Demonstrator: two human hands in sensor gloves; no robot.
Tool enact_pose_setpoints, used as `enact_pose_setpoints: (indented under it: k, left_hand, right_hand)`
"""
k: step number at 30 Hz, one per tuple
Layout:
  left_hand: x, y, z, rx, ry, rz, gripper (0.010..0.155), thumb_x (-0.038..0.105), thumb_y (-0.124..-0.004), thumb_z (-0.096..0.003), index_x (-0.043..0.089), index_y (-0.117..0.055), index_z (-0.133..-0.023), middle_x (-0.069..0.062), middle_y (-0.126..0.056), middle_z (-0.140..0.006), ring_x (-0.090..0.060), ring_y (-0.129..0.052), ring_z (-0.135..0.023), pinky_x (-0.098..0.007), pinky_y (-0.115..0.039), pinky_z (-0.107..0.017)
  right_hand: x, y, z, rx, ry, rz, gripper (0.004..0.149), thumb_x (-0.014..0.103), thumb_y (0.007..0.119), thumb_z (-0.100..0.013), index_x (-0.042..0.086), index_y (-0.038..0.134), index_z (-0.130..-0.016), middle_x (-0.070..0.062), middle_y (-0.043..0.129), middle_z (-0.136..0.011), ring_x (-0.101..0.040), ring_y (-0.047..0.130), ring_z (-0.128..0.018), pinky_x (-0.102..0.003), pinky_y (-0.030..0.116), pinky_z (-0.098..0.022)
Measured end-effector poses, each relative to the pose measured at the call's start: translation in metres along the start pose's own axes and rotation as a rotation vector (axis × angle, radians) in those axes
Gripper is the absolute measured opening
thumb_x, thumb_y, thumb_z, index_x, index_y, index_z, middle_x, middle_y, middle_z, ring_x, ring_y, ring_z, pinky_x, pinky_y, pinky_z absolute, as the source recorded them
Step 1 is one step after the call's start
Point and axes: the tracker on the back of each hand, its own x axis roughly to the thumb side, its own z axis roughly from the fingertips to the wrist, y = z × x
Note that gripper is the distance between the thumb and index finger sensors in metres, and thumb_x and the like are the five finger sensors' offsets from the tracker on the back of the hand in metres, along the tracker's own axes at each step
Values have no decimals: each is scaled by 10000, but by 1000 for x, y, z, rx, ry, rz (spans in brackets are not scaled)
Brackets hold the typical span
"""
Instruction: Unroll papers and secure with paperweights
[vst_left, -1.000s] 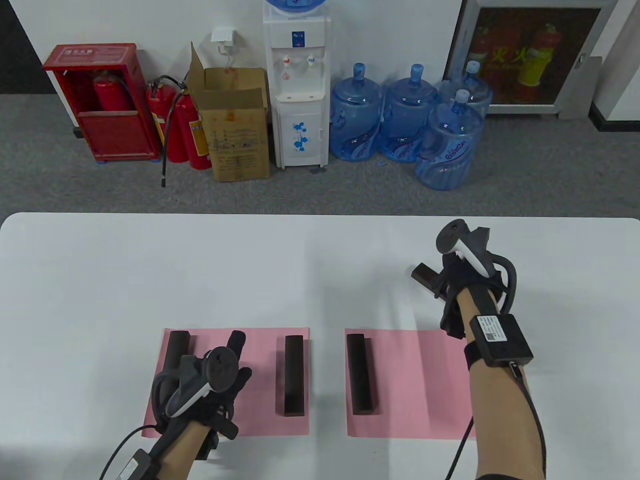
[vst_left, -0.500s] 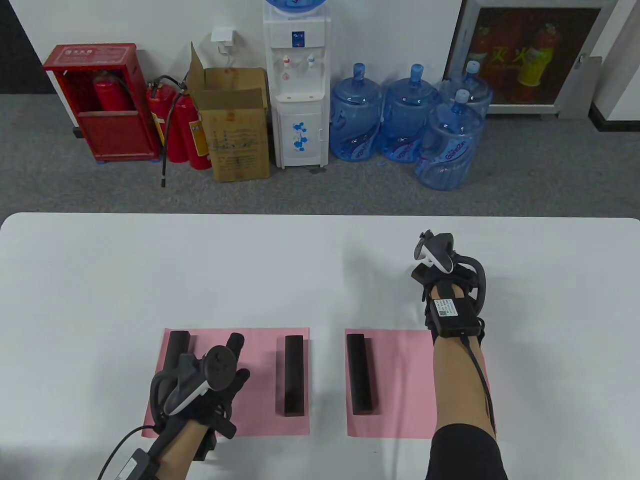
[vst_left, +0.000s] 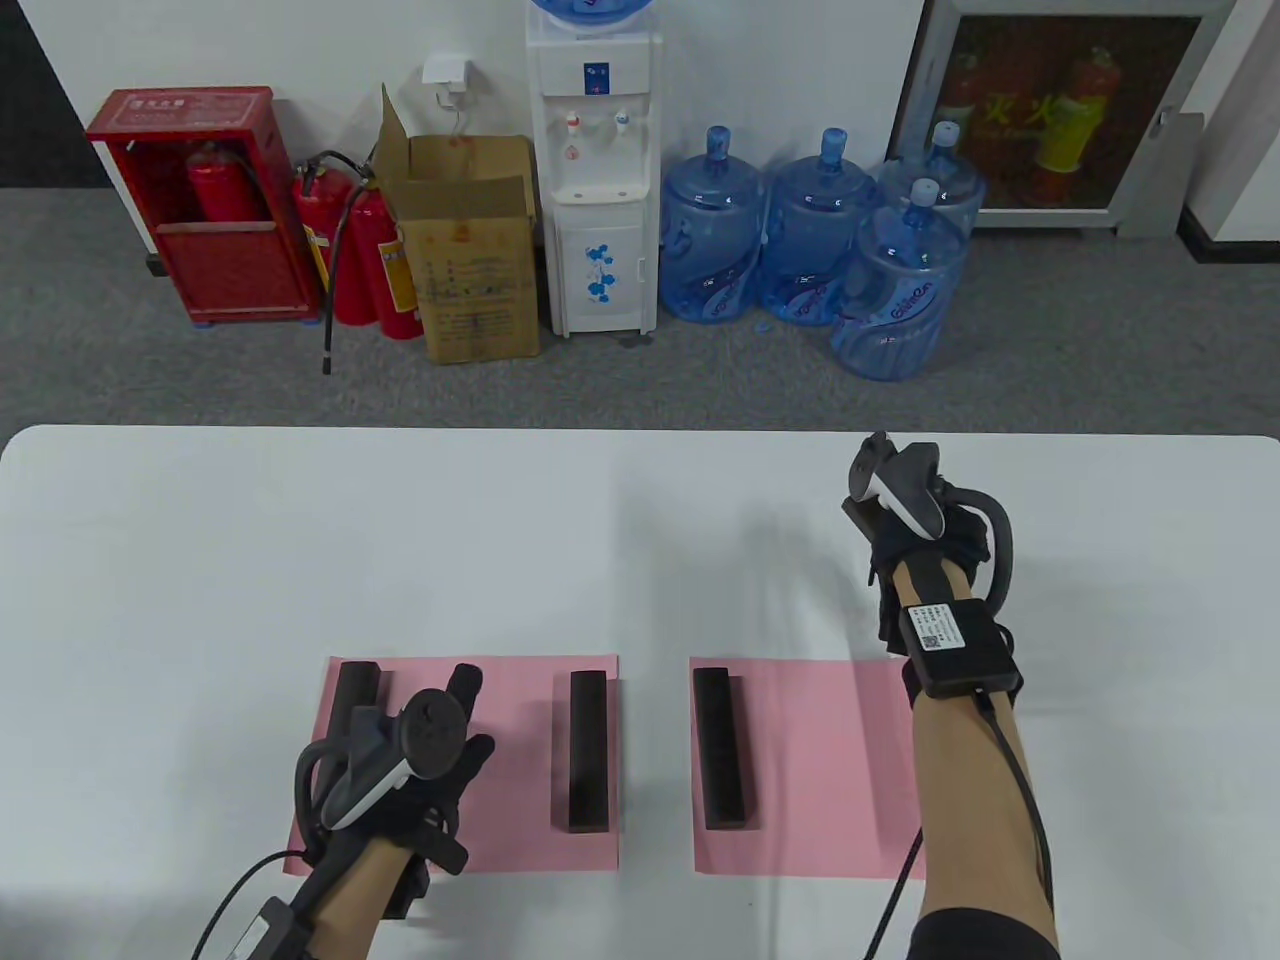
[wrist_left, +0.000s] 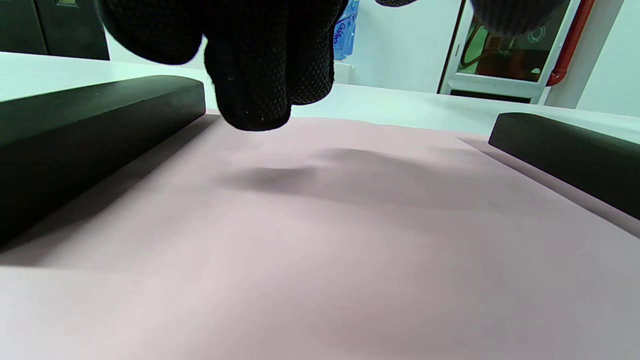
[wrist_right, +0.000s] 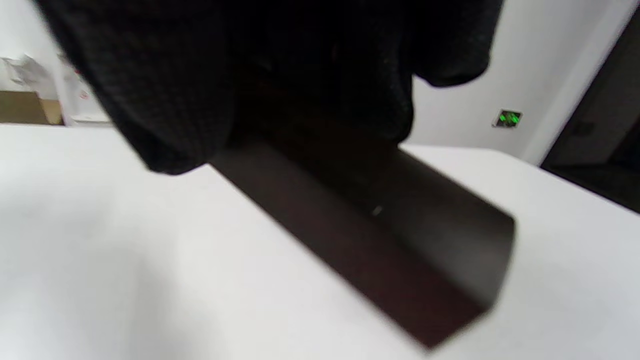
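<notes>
Two pink papers lie flat near the table's front edge. The left paper (vst_left: 500, 800) carries a dark paperweight bar at its left edge (vst_left: 355, 688) and another at its right edge (vst_left: 589, 750). The right paper (vst_left: 820, 770) carries one bar at its left edge (vst_left: 722, 748); its right part is bare. My left hand (vst_left: 462, 705) hovers open over the left paper, fingers (wrist_left: 265, 75) just above the sheet (wrist_left: 350, 250) between the two bars (wrist_left: 100, 115) (wrist_left: 565, 150). My right hand (vst_left: 885, 520) grips a fourth dark bar (vst_left: 855, 512) (wrist_right: 380, 225) above the bare table, beyond the right paper.
The white table (vst_left: 400, 540) is bare behind the papers. Beyond its far edge, on the floor, stand a water dispenser (vst_left: 595, 170), blue jugs (vst_left: 810, 240), a cardboard box (vst_left: 470, 250) and red extinguishers (vst_left: 350, 250).
My right hand with the bar swung left, then moved farther from me and a little right. My left hand drew slightly back and to the left over the left paper.
</notes>
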Motion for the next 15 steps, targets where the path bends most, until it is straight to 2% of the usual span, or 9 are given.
enact_pose_setpoints:
  k: [4, 7, 11, 15]
  left_hand:
    - [1, -1, 0, -13, -8, 8, 713, 624, -612, -481, 452, -328, -1112, -127, -777, -1046, -319, -933, -773, -598, -657, -671]
    - [3, -3, 0, -24, -15, 14, 711, 624, -612, -481, 450, -337, -1113, -128, -777, -1047, -320, -931, -777, -600, -654, -672]
    - [5, -1, 2, -21, -22, 14, 710, 623, -611, -482, 448, -340, -1114, -126, -776, -1048, -318, -932, -777, -598, -655, -673]
    - [5, 1, 4, -13, -22, 27, 710, 623, -611, -482, 447, -341, -1115, -128, -774, -1049, -320, -932, -775, -600, -655, -672]
  right_hand:
    - [-13, -13, 37, -30, -62, 39, 822, 469, 951, -303, 145, 662, -1001, -98, 902, -799, -278, 1029, -582, -503, 796, -539]
    - [-24, -13, 62, -34, -90, 12, 832, 497, 951, -296, 127, 681, -991, -106, 933, -753, -244, 1058, -500, -482, 834, -483]
    - [-37, 1, 91, -49, -123, -23, 833, 505, 949, -298, 117, 686, -987, -110, 942, -741, -234, 1067, -476, -476, 849, -454]
    - [-47, 32, 105, 20, -115, -63, 834, 514, 945, -304, 102, 691, -984, -115, 950, -728, -226, 1077, -447, -465, 864, -425]
